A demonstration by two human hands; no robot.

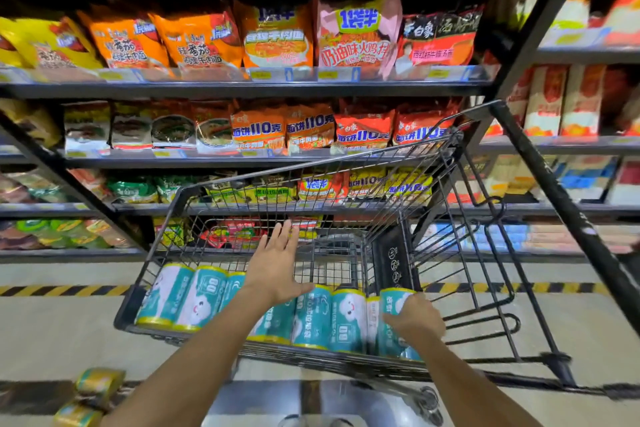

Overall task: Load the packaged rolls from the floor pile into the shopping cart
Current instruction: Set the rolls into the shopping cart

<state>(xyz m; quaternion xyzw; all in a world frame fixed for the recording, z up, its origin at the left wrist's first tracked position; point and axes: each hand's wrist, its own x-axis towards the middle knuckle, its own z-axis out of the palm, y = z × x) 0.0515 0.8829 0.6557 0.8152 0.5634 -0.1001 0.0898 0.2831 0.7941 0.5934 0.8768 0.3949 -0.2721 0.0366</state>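
A black wire shopping cart point(446, 149) stands in front of me with several teal-and-white packaged rolls point(332, 319) lying side by side along its near side. My left hand point(277, 263) hovers flat over the basket, fingers straight, holding nothing. My right hand point(414, 317) grips the rightmost roll point(394, 298) at the cart's near right corner. Two yellow-ended rolls point(93, 392) lie on the floor at the lower left.
Store shelves point(242, 88) packed with noodle packets rise right behind the cart. A second shelf unit point(571, 146) stands at the right. A yellow-and-black striped line point(62, 289) crosses the pale floor. The cart's fold-out seat flap point(394, 260) stands at its right end.
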